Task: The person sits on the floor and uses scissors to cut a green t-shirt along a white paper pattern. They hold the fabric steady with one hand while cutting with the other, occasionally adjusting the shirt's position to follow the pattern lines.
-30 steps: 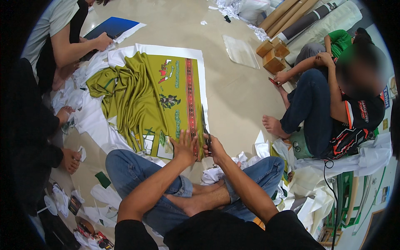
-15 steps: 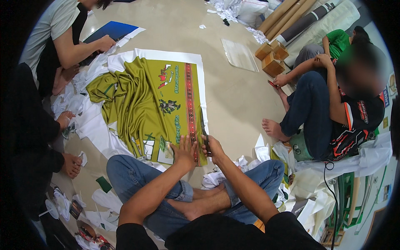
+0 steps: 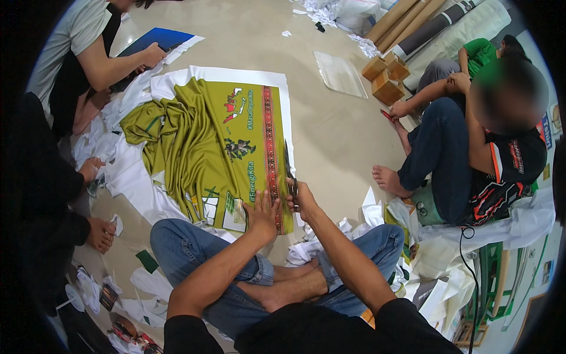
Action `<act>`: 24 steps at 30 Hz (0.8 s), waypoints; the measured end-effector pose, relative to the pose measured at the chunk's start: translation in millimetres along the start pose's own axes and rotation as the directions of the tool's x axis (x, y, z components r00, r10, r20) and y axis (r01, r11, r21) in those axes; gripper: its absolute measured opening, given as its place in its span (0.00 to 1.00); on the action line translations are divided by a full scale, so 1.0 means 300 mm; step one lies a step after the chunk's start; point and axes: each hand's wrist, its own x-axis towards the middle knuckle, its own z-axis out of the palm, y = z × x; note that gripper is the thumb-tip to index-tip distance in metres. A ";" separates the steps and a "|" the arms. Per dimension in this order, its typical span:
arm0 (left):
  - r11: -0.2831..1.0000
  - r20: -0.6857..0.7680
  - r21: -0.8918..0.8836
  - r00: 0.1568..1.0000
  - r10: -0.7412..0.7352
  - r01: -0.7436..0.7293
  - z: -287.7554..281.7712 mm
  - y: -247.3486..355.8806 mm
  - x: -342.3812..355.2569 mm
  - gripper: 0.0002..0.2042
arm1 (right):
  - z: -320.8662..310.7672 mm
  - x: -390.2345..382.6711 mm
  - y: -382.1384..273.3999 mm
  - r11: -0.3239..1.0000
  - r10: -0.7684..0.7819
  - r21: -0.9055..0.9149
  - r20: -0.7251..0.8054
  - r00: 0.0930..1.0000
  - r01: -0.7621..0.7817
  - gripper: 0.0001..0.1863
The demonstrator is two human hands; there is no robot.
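An olive-green printed fabric [image 3: 194, 141] with white edges lies over the floor before my crossed legs, bunched into folds at its left. Along its right side runs a red patterned band [image 3: 270, 135]. My left hand [image 3: 263, 217] presses flat on the near right corner, fingers spread. Dark scissors [image 3: 289, 162] are gripped in my right hand [image 3: 305, 200], their blades pointing away from me along the border between the green print and the white margin. A white strip hangs beside the blades on the right.
White scraps [image 3: 306, 251] lie near my legs. At the left, a person's hand [image 3: 154, 55] works at a blue cloth [image 3: 156, 40]. On the right, a seated person's hand [image 3: 400, 110] holds a small red tool [image 3: 386, 114]. Cardboard boxes [image 3: 387, 88] and long rolls [image 3: 407, 23] stand farther back.
My right hand and the scissors have moved slightly farther away from me along the fabric's right edge. My left hand stays in nearly the same place.
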 end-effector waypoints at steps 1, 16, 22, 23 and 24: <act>1.000 -0.007 0.007 1.000 0.002 -0.002 0.007 0.003 0.002 0.44 | -0.007 0.018 -0.013 1.000 0.022 0.021 0.012 1.000 -0.022 0.19; 0.999 0.066 -0.042 0.997 0.035 -0.032 -0.070 0.016 -0.044 0.40 | -0.018 0.111 -0.072 1.000 0.008 0.021 0.018 1.000 -0.009 0.20; 0.996 0.068 -0.070 0.996 0.063 -0.058 -0.152 -0.032 -0.064 0.43 | 0.030 0.072 -0.088 0.999 -0.048 -0.002 0.023 0.999 0.048 0.21; 0.992 0.058 -0.099 0.995 0.087 -0.081 -0.165 -0.043 -0.057 0.43 | 0.017 0.075 -0.088 0.999 -0.028 0.018 0.051 0.998 0.027 0.22; 0.985 -0.024 -0.144 0.996 0.091 -0.094 -0.176 -0.057 -0.050 0.43 | 0.003 0.083 -0.098 0.999 -0.007 0.037 0.080 0.997 0.005 0.22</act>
